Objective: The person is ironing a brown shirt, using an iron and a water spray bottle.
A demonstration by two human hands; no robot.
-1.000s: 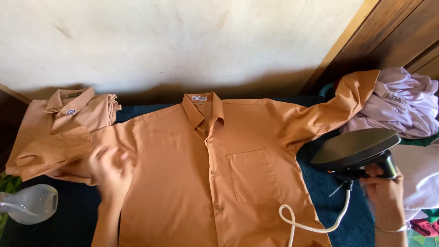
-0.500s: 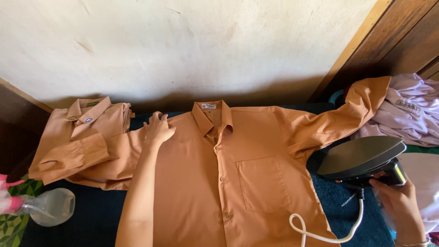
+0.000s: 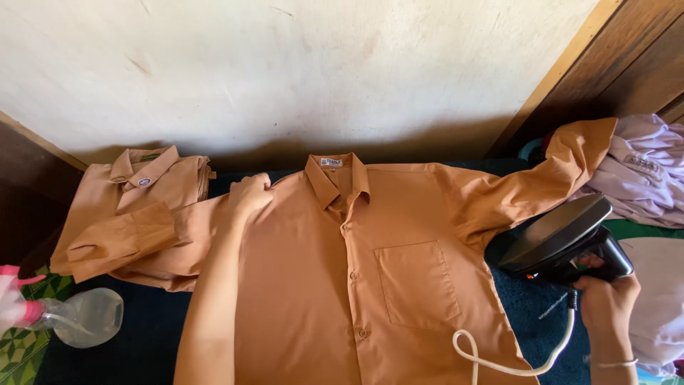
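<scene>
An orange-brown long-sleeved shirt (image 3: 399,264) lies flat, buttoned, front up, on a dark blue cloth (image 3: 531,306). My left hand (image 3: 249,196) pinches the shirt at its left shoulder, fingers curled into the fabric. My right hand (image 3: 605,299) grips the handle of a black iron (image 3: 559,239), which is tilted up with its soleplate raised, just off the shirt's right side. The iron's white cord (image 3: 499,356) loops over the shirt's lower right edge.
A folded shirt of the same colour (image 3: 135,192) lies at the left, partly under the spread sleeve. A clear spray bottle with a pink head (image 3: 71,317) lies at the lower left. Pale lilac garments (image 3: 641,178) are heaped at the right. A plastered wall (image 3: 320,71) stands behind.
My left hand went from the shirt's left side up to its shoulder and closed on the fabric. The iron tilted more steeply in my right hand.
</scene>
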